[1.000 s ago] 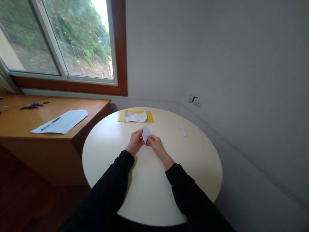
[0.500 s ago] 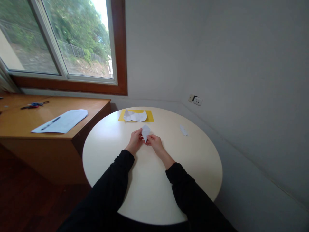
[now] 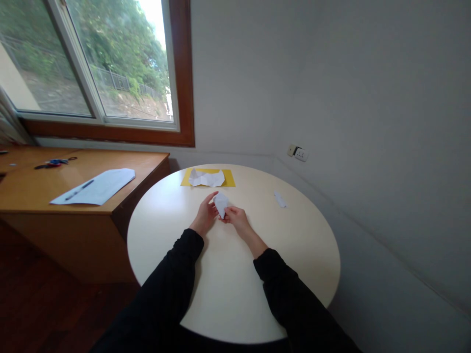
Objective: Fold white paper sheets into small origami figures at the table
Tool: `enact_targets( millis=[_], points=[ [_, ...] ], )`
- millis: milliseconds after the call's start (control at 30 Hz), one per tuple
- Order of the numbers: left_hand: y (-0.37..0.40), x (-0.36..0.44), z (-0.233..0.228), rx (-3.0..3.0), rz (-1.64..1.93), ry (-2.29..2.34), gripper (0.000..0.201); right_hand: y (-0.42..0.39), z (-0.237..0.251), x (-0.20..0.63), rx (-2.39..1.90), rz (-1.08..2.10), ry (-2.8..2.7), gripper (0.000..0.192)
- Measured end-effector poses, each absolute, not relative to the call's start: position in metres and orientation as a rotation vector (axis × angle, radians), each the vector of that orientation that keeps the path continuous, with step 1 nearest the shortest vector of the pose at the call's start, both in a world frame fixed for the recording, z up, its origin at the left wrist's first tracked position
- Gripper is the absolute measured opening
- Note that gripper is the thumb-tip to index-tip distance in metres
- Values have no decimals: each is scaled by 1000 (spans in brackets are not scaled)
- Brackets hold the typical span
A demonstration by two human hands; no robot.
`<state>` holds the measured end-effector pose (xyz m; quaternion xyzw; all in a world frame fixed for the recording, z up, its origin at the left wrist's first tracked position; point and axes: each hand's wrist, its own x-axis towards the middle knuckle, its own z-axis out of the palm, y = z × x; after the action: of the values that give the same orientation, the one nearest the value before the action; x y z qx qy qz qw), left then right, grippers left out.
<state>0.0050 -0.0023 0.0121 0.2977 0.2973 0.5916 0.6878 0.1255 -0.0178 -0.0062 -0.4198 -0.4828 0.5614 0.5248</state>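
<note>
A small piece of folded white paper (image 3: 221, 203), pointed at its lower end, is held a little above the round table. My right hand (image 3: 236, 216) pinches it near the lower tip, thumb on top. On the other side, my left hand (image 3: 206, 214) curls around the paper's left edge, its thumb stretched along the upper corner. The undersides of the fingers are partly hidden by the paper.
Creased white paper (image 3: 208, 178) lies on a yellow sheet (image 3: 230, 178) at the far side of the round table (image 3: 228, 284). A white paper strip (image 3: 279, 199) lies to the right. Left, a wooden desk (image 3: 147, 169) bears white sheets (image 3: 106, 185), a pen (image 3: 80, 189) and scissors (image 3: 55, 163).
The folded paper has tilted and turned slightly to the left. My left thumb has spread out along its upper edge, while my right hand keeps its pinch.
</note>
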Motion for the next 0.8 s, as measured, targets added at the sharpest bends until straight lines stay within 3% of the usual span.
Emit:
enact_targets(
  millis=[133,500,800],
  points=[
    [-6,0,16,711,1237,486,51,-21,-2,130,-913,1465,-1122,19],
    [-9,-3,14,820,1224,478,41,-18,-1,136,-779,1651,-1007,21],
    [1,1,6,777,1332,452,32,-17,-5,137,-748,1592,-966,25]
  ],
)
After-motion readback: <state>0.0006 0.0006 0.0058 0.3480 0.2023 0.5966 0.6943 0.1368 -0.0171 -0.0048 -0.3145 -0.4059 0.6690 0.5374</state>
